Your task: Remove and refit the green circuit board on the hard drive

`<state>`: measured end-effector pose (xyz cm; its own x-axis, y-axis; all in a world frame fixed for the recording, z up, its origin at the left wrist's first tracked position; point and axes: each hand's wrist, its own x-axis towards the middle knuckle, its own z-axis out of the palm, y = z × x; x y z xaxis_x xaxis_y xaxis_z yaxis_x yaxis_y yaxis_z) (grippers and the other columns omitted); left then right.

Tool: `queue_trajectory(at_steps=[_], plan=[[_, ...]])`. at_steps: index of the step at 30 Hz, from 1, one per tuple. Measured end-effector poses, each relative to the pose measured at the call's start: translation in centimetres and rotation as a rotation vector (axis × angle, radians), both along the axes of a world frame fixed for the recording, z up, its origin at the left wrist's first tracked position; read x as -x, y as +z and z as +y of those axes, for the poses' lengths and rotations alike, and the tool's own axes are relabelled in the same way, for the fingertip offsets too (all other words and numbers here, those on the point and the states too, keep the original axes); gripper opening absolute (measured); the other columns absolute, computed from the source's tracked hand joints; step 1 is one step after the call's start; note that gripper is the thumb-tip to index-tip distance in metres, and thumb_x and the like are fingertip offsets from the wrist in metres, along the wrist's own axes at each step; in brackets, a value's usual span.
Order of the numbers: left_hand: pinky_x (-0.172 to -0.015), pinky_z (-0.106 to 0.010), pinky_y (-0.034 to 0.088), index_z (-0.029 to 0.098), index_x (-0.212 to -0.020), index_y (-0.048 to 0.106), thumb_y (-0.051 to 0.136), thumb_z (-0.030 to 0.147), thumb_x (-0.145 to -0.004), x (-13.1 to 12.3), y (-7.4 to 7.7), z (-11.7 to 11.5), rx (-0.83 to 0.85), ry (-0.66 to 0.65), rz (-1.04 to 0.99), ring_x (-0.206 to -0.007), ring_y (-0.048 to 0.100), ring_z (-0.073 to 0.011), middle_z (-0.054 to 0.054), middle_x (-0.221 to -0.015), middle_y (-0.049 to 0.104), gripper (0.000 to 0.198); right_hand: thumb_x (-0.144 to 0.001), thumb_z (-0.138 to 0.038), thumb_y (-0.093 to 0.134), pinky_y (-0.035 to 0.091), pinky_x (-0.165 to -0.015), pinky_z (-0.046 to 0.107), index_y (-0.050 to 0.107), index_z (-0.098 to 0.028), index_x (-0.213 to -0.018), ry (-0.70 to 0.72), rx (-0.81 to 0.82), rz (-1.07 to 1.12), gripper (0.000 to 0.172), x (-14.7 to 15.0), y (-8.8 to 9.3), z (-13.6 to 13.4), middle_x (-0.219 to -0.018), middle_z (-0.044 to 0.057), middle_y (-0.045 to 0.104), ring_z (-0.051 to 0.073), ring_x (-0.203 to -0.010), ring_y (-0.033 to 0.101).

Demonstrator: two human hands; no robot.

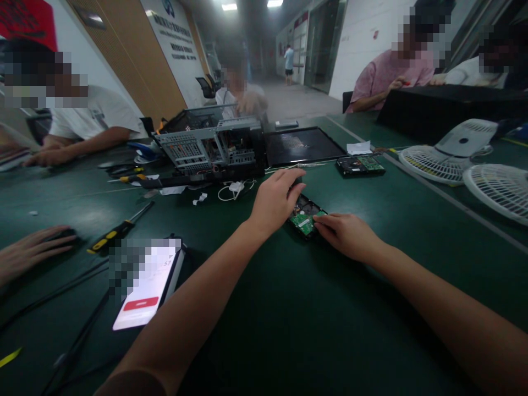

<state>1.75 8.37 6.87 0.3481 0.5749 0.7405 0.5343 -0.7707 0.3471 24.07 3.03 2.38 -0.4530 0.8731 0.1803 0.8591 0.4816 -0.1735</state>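
Observation:
A hard drive (302,222) with its green circuit board facing up lies on the dark green table in front of me. My left hand (275,201) is curled over its far left side, with thumb and fingers around a small dark thing that I cannot make out. From the right, my right hand (344,234) pinches the near right edge of the drive, its fingertips against the circuit board. A second hard drive (361,165) lies farther back on the right, apart from both hands.
An opened computer case (214,146) and a black panel (305,146) are beyond my hands. On the left lie a yellow-black screwdriver (119,228), a lit phone (148,286) and cables; another person's hand (37,250) is nearby. White fan parts (437,159) stand right. Several people sit around.

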Motion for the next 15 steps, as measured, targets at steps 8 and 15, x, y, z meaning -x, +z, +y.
queue_trajectory(at_steps=[8,15], plan=[[-0.095,-0.034,0.055,0.020,-0.122,0.065,0.065,0.015,-0.097,-0.10,-0.18,-0.03,-0.031,-0.001,-0.011,-0.107,0.067,-0.0185,-0.006,-0.117,0.070,0.026,-0.106,-0.039,0.041,0.053,-0.077,0.037,0.068,-0.019,-0.130,-0.029,0.021,-0.055,0.041,0.33,0.15,-0.20,-0.114,0.012,0.076,0.027,-0.093,0.074],[-0.097,-0.035,0.056,0.020,-0.125,0.063,0.064,0.011,-0.097,-0.11,-0.34,0.10,-0.012,-0.011,-0.021,-0.106,0.069,-0.0180,-0.005,-0.121,0.072,0.030,-0.106,-0.049,0.038,0.049,-0.067,0.036,0.062,-0.019,-0.132,-0.075,0.017,-0.119,0.047,0.86,0.56,-0.46,-0.107,0.012,0.077,0.027,-0.084,0.073]])
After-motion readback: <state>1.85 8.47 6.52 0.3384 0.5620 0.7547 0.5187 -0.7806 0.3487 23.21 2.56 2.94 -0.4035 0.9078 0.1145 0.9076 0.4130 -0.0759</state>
